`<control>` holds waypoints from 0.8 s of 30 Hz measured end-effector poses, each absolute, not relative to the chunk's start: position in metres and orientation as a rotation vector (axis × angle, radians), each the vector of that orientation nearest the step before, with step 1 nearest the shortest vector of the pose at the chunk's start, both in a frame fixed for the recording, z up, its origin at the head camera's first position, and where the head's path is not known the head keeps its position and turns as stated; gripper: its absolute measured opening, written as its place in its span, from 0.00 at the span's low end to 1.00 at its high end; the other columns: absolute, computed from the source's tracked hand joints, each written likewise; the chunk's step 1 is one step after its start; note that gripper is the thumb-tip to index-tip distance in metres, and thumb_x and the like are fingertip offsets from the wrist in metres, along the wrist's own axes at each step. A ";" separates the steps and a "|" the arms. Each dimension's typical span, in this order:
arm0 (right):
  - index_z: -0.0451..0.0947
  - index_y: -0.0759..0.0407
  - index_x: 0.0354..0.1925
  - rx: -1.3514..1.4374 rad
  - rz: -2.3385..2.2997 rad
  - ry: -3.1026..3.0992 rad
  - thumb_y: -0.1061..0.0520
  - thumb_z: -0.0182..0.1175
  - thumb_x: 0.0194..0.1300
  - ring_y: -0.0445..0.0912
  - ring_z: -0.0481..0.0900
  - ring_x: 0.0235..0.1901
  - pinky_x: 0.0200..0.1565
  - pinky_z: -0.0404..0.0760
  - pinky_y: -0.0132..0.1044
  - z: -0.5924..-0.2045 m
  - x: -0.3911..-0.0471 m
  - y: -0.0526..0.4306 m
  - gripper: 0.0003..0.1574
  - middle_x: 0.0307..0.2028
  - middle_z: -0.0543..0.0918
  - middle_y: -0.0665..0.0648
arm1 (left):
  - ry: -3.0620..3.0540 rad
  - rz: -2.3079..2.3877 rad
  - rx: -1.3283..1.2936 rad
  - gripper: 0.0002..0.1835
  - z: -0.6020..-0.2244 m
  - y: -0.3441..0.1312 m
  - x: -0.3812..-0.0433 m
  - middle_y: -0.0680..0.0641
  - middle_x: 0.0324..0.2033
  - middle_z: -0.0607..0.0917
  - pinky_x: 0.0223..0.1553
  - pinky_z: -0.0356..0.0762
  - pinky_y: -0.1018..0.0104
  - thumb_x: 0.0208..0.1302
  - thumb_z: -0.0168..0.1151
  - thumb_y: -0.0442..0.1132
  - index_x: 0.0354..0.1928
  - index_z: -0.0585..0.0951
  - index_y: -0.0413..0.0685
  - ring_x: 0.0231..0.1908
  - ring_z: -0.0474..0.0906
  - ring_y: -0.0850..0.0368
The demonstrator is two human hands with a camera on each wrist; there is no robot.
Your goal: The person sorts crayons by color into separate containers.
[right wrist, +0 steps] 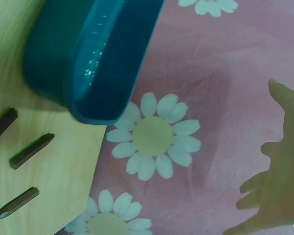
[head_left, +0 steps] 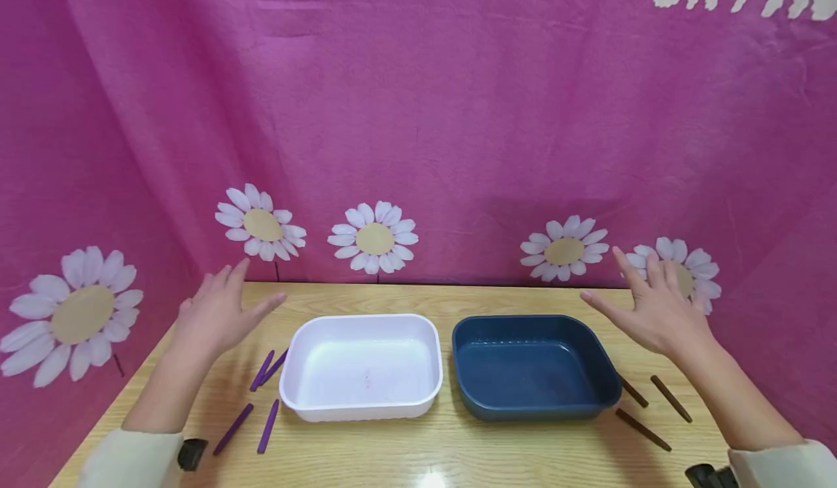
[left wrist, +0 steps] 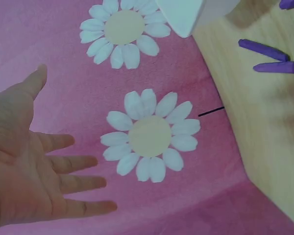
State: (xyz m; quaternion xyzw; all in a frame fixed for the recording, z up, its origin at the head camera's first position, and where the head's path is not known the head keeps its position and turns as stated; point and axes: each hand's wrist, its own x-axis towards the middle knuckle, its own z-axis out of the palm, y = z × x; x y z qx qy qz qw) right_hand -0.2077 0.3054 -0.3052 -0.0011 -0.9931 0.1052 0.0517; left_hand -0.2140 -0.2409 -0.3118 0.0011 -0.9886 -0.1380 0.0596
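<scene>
My left hand (head_left: 214, 312) is raised above the left side of the table, fingers spread and nothing in it. Several purple crayon-like sticks (head_left: 232, 428) lie on the table below it, left of a white rectangular basin (head_left: 361, 411). On the right, my right hand (head_left: 663, 312) also hovers with spread fingers, holding nothing. Three brown crayon-like sticks (head_left: 670, 399) lie between that hand and a dark blue basin (head_left: 536, 412). One brown stick is partly hidden by the blue basin's wall in the head view. Both basins stand side by side with bare bottoms.
The light wood table (head_left: 428, 448) meets a pink cloth backdrop (head_left: 418, 147) printed with white daisies at its back edge. More cloth closes in the left and right sides.
</scene>
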 end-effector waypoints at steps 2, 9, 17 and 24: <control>0.30 0.43 0.74 0.006 0.344 -3.023 0.21 0.41 0.58 0.75 0.34 0.67 0.50 0.37 0.82 -0.307 -0.207 0.309 0.59 0.68 0.37 0.80 | -2.974 -0.435 -0.040 0.56 -0.315 -0.243 -0.215 0.25 0.64 0.60 0.58 0.56 0.29 0.56 0.43 0.75 0.70 0.52 0.33 0.63 0.55 0.26; 0.47 0.61 0.72 0.080 0.356 -2.987 0.27 0.47 0.61 0.75 0.60 0.58 0.45 0.64 0.74 -0.317 -0.207 0.326 0.56 0.63 0.58 0.81 | -2.987 -0.599 -0.076 0.50 -0.332 -0.245 -0.215 0.26 0.62 0.65 0.57 0.62 0.33 0.60 0.48 0.69 0.67 0.57 0.30 0.61 0.60 0.27; 0.63 0.69 0.61 0.048 0.421 -3.000 0.32 0.51 0.63 0.72 0.70 0.51 0.39 0.72 0.64 -0.338 -0.206 0.350 0.47 0.55 0.70 0.79 | -2.983 -0.764 -0.063 0.41 -0.357 -0.247 -0.214 0.26 0.55 0.73 0.50 0.72 0.39 0.61 0.56 0.60 0.62 0.65 0.30 0.54 0.71 0.30; 0.72 0.71 0.53 0.016 0.443 -3.012 0.39 0.55 0.63 0.71 0.74 0.45 0.37 0.74 0.59 -0.366 -0.205 0.379 0.38 0.46 0.76 0.79 | -3.020 -0.900 -0.010 0.37 -0.378 -0.246 -0.215 0.27 0.51 0.76 0.46 0.77 0.44 0.60 0.59 0.56 0.60 0.68 0.33 0.50 0.75 0.32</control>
